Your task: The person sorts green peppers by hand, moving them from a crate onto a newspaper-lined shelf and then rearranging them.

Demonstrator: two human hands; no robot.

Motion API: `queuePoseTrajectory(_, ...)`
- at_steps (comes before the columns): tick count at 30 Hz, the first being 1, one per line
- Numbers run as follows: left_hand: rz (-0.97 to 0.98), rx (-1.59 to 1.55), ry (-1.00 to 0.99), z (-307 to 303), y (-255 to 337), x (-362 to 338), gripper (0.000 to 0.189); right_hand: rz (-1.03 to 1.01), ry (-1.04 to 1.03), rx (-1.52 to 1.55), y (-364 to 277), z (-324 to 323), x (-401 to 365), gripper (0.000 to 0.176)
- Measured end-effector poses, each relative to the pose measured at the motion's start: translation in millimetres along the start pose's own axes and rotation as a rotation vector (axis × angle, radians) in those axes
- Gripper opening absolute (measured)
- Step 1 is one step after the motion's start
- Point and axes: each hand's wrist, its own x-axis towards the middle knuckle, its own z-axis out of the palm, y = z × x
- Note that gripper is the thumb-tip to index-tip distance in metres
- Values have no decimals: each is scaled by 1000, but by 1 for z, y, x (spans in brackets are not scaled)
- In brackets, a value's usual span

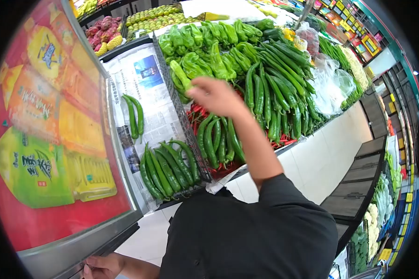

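Observation:
My right hand (214,96) reaches over the produce stand, its fingers closed on the lower end of a light green pepper (179,74). Behind it lies a heap of light green peppers (216,63). Long dark green peppers (279,86) are piled to its right, and more (219,139) lie below it over small red chilies (196,114). At the bottom left, my left hand (104,266) is beside a dark ledge, fingers pressed together; what they hold is too small to tell.
Newspaper (149,104) lines the left section, with two long green peppers (133,116) and a row of several more (167,169). A black mesh divider (179,109) separates the sections. A drink-poster panel (56,116) stands left. Plastic bags (330,86) lie right.

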Motion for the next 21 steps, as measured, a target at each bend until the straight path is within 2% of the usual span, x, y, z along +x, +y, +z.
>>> queuePoseTrajectory(1, -2, -8, 9, 1, 1, 0, 23, 11, 231, -50, 24, -22, -7, 44)
queuePoseTrajectory(2, -5, -11, 15, 1, 0, 0, 23, 116, 397, -202, 37, -50, -18, 43)
queuePoseTrajectory(4, -11, -15, 28, -1, -2, -1, 23, 205, 540, -359, 73, -90, -43, 41)
queuePoseTrajectory(5, -15, -25, 37, -1, -3, -2, 23, 235, 504, -539, 95, -101, -55, 41)
queuePoseTrajectory(6, -20, -41, 47, 1, -3, -2, 24, 371, 365, -600, 100, -106, -65, 47)
queuePoseTrajectory(9, -20, -73, 38, 2, -2, 0, 24, 447, 191, -838, 109, -85, -84, 57)
queuePoseTrajectory(10, -22, -46, 34, 0, -2, 0, 23, 449, 179, -812, 112, -81, -83, 67)
queuePoseTrajectory(13, -31, 20, 31, -3, -1, -3, 20, 458, 280, -805, 114, -73, -77, 74)
queuePoseTrajectory(17, -42, -18, 26, -1, 5, 0, 15, 332, 386, -731, 126, -77, -69, 74)
queuePoseTrajectory(19, -42, -31, 13, -2, 3, 1, 13, 382, 501, -667, 99, -88, -66, 68)
queuePoseTrajectory(21, -36, -24, 2, -2, 3, 3, 12, 288, 610, -617, 91, -103, -60, 64)
